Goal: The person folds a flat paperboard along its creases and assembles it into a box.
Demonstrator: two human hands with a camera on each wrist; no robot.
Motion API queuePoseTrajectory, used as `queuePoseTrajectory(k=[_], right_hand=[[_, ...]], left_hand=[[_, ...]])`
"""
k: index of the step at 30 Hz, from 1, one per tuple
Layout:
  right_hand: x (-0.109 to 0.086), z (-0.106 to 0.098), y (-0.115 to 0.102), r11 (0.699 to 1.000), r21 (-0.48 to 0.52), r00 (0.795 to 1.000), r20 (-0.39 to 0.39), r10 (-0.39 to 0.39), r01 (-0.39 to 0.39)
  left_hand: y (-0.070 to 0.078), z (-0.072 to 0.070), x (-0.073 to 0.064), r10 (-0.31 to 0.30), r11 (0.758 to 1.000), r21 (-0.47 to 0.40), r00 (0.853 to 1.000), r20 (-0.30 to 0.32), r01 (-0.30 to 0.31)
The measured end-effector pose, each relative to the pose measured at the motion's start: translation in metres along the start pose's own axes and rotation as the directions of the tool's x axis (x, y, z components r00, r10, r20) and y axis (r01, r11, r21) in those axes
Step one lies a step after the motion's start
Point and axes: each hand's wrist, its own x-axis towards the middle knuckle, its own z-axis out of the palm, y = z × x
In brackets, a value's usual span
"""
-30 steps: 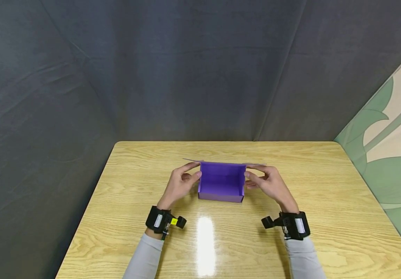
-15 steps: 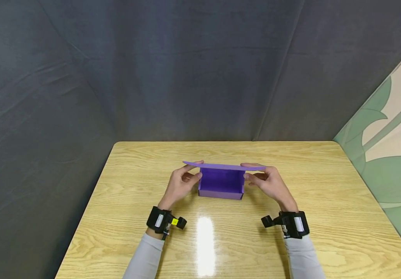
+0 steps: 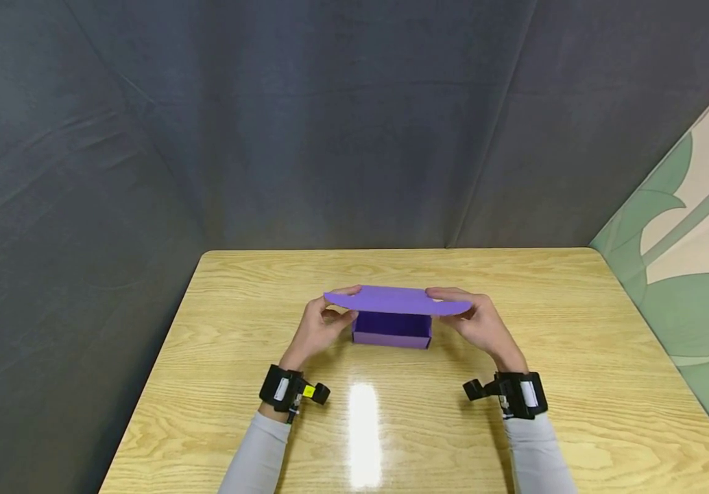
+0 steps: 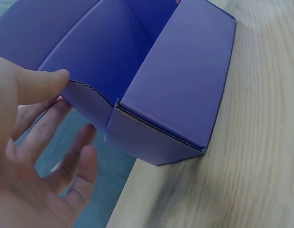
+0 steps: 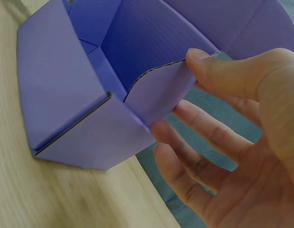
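A purple cardboard box point(image 3: 391, 340) sits on the table, its low front wall facing me. Its attached lid point(image 3: 396, 299) slopes forward over the top, leaving a dark gap above the front wall. At the left side, my left hand point(image 3: 317, 331) holds the box by its rear corner; the left wrist view shows the thumb on the side wall's upper edge point(image 4: 90, 89), other fingers spread behind. My right hand point(image 3: 484, 331) holds the opposite corner likewise, thumb at the edge of the right side wall point(image 5: 156, 90). Both index fingertips reach up to the lid's back. The box's rear wall is hidden in the head view.
The wooden table point(image 3: 577, 329) has a bright light reflection near its front. Behind it and to the left hangs a dark grey curtain point(image 3: 342, 137). A patterned cloth point(image 3: 694, 288) with green leaves is along the right side. Both wrists wear black camera bands.
The lid has tipped forward and down from nearly edge-on, so its upper face now shows and more of the box's inside is covered. Both hands stay almost in place.
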Motion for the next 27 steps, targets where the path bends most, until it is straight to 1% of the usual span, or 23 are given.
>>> queuePoseTrajectory(k=[7,11,13,16,19,22,24,27], right_hand=[[0.000,-0.001,0.007,0.992,-0.108,0.998,0.013,-0.068,0.069],[0.000,-0.001,0.008,0.984,-0.141,0.994,0.016,-0.112,0.113],[0.000,-0.001,0.008,0.984,-0.134,0.993,0.014,-0.119,0.120],[0.000,-0.001,0.009,0.986,-0.119,0.993,0.014,-0.114,0.115],[0.000,-0.001,0.010,0.987,-0.115,0.994,0.022,-0.106,0.108],[0.000,-0.001,0.012,0.987,-0.120,0.994,0.033,-0.106,0.109],[-0.001,-0.002,0.013,0.991,-0.096,0.995,0.046,-0.093,0.097],[-0.002,-0.003,0.015,0.995,-0.062,0.995,0.067,-0.077,0.081]], left_hand=[[-0.006,0.000,-0.001,0.003,1.000,0.009,1.000,0.025,-0.003],[-0.010,0.001,0.000,0.008,1.000,-0.006,1.000,0.026,-0.008],[-0.012,0.002,0.000,0.006,1.000,-0.018,1.000,0.026,-0.006],[-0.012,0.003,0.000,-0.013,0.999,-0.053,0.999,0.033,0.015],[-0.012,0.003,-0.001,-0.025,0.998,-0.059,0.999,0.039,0.027],[-0.015,0.003,-0.001,-0.006,0.999,-0.031,0.999,0.041,0.007],[-0.017,0.003,-0.001,0.021,1.000,-0.004,0.999,0.042,-0.021],[-0.020,0.003,-0.002,0.060,0.998,0.013,0.997,0.042,-0.060]])
